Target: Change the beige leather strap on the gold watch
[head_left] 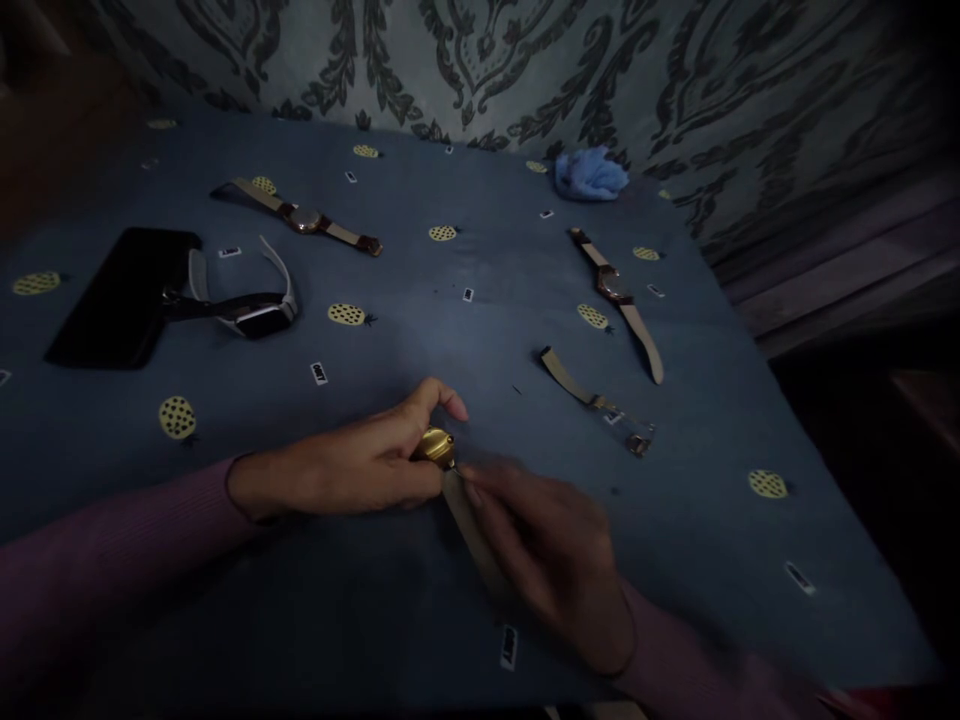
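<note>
A gold watch case (436, 446) is gripped by my left hand (367, 462), its thumb along the near side and a finger curled over the far side. From the case a beige watch strap (471, 530) runs down toward me. My right hand (551, 550) is closed, fingers pinched where the strap meets the case. Whether a small tool is in that pinch is hidden by the fingers and the dim light. To the right lies a separate strap piece (568, 376) with a metal clasp (637, 444) at its lower end.
A watch (613, 284) lies at the right, another watch (304, 220) at the back left. A black phone (124, 300) touches a smartwatch (262, 318) with a pale band. A crumpled blue cloth (591, 174) rests by the patterned wall. The pineapple-print tablecloth (465, 340) covers the table.
</note>
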